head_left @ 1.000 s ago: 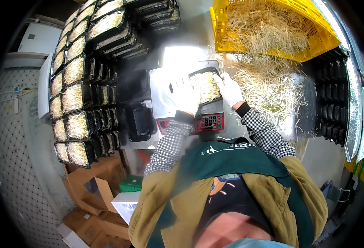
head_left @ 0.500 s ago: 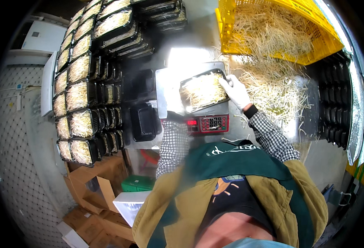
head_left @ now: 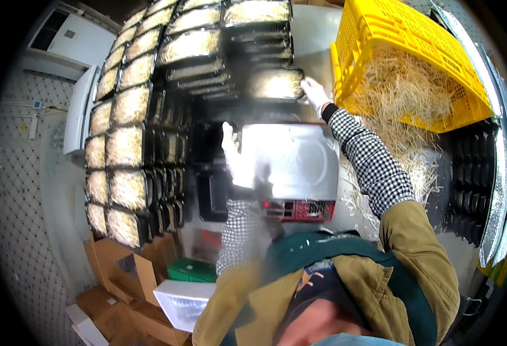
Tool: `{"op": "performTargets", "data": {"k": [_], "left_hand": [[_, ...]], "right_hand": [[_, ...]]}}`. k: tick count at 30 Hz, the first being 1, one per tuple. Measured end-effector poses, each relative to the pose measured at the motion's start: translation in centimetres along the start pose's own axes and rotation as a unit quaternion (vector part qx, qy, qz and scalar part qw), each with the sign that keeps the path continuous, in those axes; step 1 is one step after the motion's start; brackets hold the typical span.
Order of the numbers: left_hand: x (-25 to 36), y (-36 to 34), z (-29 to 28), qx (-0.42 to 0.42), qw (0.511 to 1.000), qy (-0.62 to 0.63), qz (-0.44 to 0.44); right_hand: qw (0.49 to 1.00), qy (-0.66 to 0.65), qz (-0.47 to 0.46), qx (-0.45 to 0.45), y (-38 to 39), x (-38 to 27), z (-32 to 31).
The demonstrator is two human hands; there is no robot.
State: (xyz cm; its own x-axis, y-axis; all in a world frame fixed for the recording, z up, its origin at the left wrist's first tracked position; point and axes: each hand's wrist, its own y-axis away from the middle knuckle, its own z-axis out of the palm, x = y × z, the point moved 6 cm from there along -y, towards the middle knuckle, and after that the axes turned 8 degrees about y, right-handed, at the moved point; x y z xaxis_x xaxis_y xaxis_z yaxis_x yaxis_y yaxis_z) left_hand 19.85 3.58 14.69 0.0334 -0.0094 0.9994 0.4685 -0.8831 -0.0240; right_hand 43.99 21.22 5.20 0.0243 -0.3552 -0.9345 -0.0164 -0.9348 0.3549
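A black tray of bean sprouts [head_left: 273, 84], a little smeared, is beyond the scale, close to the stacked trays. My right hand [head_left: 317, 97], in a white glove, grips its right end. My left hand [head_left: 234, 154], also gloved, is at the left edge of the scale [head_left: 291, 155] with its fingers stretched out and nothing visible in them. The scale's metal plate is bare, and its red keypad faces me. Beside my left hand lie empty black trays [head_left: 212, 193].
Filled trays [head_left: 129, 144] form tall stacks along the left and back. A tipped yellow crate [head_left: 415, 34] spills loose sprouts [head_left: 406, 98] at the right. More black trays [head_left: 472, 173] are stacked at the far right. Cardboard boxes [head_left: 121, 265] stand low left.
My right hand has carried the sprout tray off the scale, away from me. My left hand, hidden before, now shows beside the scale. The whole view has shifted.
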Motion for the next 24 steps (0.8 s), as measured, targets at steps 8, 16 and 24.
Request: {"op": "performTargets", "data": {"k": [8,16,24], "left_hand": [[11.5,-14.4,14.5,-0.073,0.77,-0.438,0.457],[8.6,-9.6,18.4,-0.21,0.795,-0.333,0.462],[-1.9,11.0,25.9,-0.565,0.639,-0.407,0.327]], "right_hand": [[0.931,0.307,-0.192,0.043,-1.2,-1.0,1.3],[0.941,0.236,-0.156,0.184,15.6,1.1,-14.4],[0.776,0.567,-0.06,0.269,32.2,9.4,-29.2]]}}
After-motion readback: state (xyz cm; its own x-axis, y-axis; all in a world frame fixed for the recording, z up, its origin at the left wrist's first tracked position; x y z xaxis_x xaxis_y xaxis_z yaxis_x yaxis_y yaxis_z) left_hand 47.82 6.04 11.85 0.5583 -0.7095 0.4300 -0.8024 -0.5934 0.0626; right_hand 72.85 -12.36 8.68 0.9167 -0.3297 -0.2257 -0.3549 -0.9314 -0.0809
